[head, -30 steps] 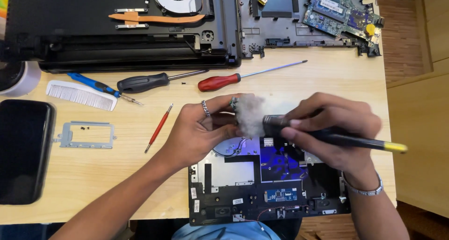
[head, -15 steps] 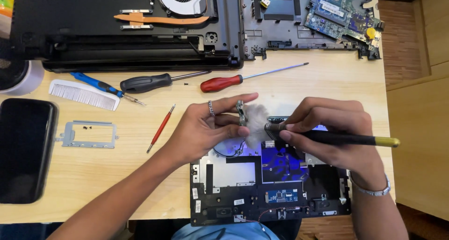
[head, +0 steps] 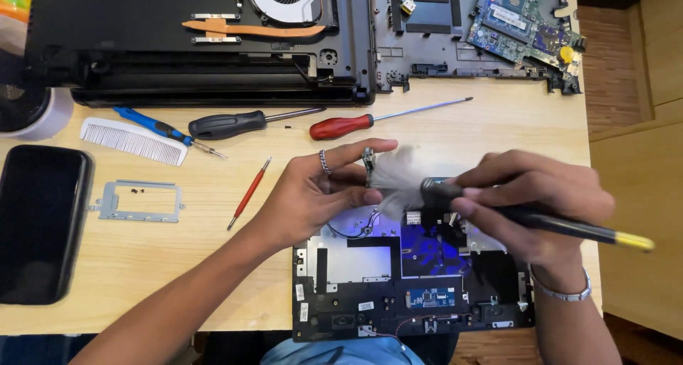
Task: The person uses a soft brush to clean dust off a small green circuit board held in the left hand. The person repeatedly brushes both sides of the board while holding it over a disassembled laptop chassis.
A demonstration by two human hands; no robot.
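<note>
Since half a second ago the brush (head: 455, 201) has swung so its pale bristles now fan out to the left, right against the small metal part (head: 368, 164), and the head has dropped a touch closer to the desk.

Left hand (head: 313, 194) is pinching that little part between thumb and fingertips, closed on it, held upright just above the black palmrest panel (head: 356, 279). Right hand (head: 526, 201) is wrapped shut around the brush's dark handle, with the yellow tip poking out past the desk edge. Bristles are touching the part, blurred, so probably mid-sweep.

Working outward: a red screwdriver (head: 356, 125) and a black-handled screwdriver (head: 235, 124) lie just beyond the hands, a thin red pick tool (head: 249, 193) to the left, then a white comb-like brush (head: 131, 141), a metal bracket (head: 139, 200) and a dark phone (head: 39, 223). Up top, the laptop base (head: 199, 45) with fan and copper heatpipe exposed, and a green circuit board (head: 516, 27) beside it.

Progress-wise, I'd say teardown looks done and dusting is underway; nothing is back together yet, so reassembly is all still ahead.
</note>
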